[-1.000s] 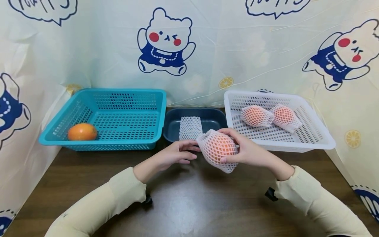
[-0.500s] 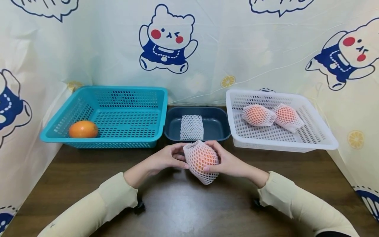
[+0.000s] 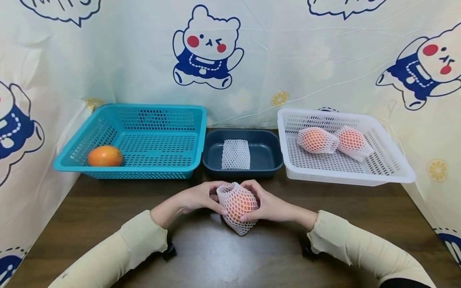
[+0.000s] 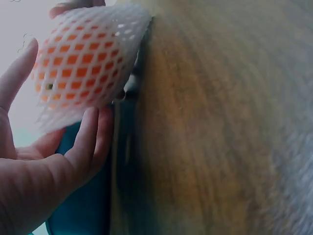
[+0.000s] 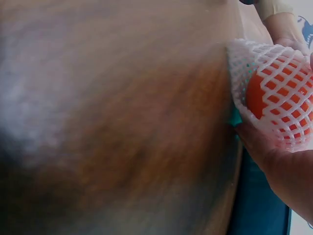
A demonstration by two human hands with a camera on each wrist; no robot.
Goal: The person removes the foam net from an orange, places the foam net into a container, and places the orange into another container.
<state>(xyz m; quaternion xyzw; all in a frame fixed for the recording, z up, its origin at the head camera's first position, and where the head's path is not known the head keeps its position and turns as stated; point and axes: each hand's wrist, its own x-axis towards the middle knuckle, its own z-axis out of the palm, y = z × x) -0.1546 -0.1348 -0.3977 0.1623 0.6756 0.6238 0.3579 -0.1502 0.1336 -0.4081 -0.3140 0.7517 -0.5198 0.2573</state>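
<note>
Over the table's middle, an orange in a white foam net sleeve (image 3: 240, 206) is held between both hands. My right hand (image 3: 268, 205) grips its right side, thumb in front and fingers behind. My left hand (image 3: 199, 201) pinches the sleeve's left edge near its opening, thumb in front. In the left wrist view, the fingers of the left hand (image 4: 54, 176) lie against the net around the orange (image 4: 78, 68). In the right wrist view, the right hand (image 5: 283, 166) is under the orange (image 5: 283, 95), whose sleeve gapes at one end.
A teal basket (image 3: 158, 175) at the left holds one bare orange (image 3: 105, 156). Behind the hands, a dark blue tray (image 3: 264, 150) holds flat foam net sleeves (image 3: 235, 155). In the white basket (image 3: 335, 178) at the right lie two netted oranges (image 3: 314, 140). A printed cloth hangs behind.
The right hand has brought the netted orange left and nearer the body, over the table's middle. The left hand, apart from the orange at first, now holds the sleeve's left edge.
</note>
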